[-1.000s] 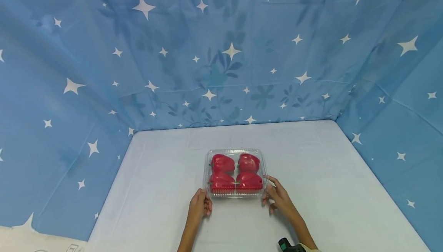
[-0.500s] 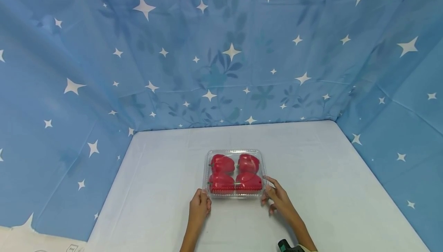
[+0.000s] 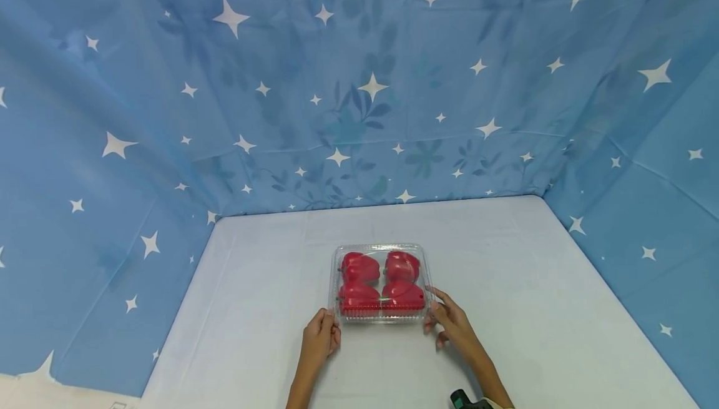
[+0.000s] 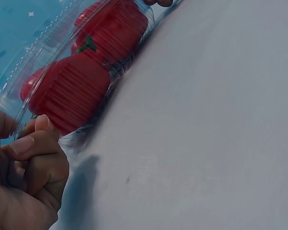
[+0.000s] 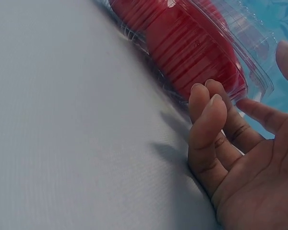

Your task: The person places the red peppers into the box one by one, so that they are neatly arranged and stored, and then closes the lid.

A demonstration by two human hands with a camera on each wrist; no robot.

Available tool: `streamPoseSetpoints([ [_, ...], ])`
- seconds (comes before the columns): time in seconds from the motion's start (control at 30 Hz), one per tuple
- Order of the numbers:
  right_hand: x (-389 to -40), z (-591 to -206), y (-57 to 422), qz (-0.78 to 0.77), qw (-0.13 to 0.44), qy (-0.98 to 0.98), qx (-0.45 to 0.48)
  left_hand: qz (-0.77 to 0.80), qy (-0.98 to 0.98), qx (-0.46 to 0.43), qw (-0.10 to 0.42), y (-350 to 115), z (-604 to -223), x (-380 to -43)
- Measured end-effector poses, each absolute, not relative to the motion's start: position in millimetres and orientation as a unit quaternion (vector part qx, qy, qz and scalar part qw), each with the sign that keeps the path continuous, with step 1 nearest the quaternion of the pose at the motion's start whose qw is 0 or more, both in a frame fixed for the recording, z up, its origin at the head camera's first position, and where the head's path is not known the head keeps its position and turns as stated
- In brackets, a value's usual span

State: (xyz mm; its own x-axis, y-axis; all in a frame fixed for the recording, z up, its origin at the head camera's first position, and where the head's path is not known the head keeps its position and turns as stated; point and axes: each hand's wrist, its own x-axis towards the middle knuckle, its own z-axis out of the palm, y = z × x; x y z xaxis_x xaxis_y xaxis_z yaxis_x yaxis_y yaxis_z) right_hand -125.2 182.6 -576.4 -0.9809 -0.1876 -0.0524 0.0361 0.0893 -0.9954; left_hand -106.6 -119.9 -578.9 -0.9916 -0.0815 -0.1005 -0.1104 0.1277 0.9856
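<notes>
A clear plastic clamshell box [image 3: 382,320] stands on the white table, its lid down. Several red bell peppers [image 3: 360,268] with green stems lie inside. At the near left corner, my left hand [image 3: 319,335] pinches the box's rim, its other fingers curled below, as the left wrist view shows. My right hand [image 3: 457,329] is at the near right corner, fingers loosely bent. In the right wrist view its fingertips [image 5: 199,93] are against or very close to the box's side; firm contact is hard to tell. The thumb there stands apart from the rim.
White cloth covers the tabletop [image 3: 269,259]. Blue curtains [image 3: 303,115] with white stars enclose the back and both sides. A dark device [image 3: 466,400] sits at my right wrist, near the bottom edge of the head view.
The box and right hand stay in place. My left hand has shifted very slightly at the corner. The head view has tilted a little.
</notes>
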Motion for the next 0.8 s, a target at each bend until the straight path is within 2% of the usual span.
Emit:
streamPoseSetpoints([
  [0.33,-127.1,-577.1,178.7,-0.663,0.089,0.743,-0.006,0.589,0.808,-0.013,0.021,-135.1,-575.6,-108.9],
  [0.47,-128.0,-574.8,178.8,-0.662,0.077,0.745,-0.001,0.528,0.849,0.002,-0.017,-142.2,-574.4,-112.9],
  [0.63,-128.2,-570.8,183.6,-0.637,0.014,0.770,0.007,0.429,0.897,0.003,-0.105,-147.4,-571.9,-116.6],
  [0.8,-132.9,-569.1,192.2,-0.547,-0.088,0.833,-0.019,0.347,0.925,-0.008,-0.154,-152.4,-567.5,-117.4],
])
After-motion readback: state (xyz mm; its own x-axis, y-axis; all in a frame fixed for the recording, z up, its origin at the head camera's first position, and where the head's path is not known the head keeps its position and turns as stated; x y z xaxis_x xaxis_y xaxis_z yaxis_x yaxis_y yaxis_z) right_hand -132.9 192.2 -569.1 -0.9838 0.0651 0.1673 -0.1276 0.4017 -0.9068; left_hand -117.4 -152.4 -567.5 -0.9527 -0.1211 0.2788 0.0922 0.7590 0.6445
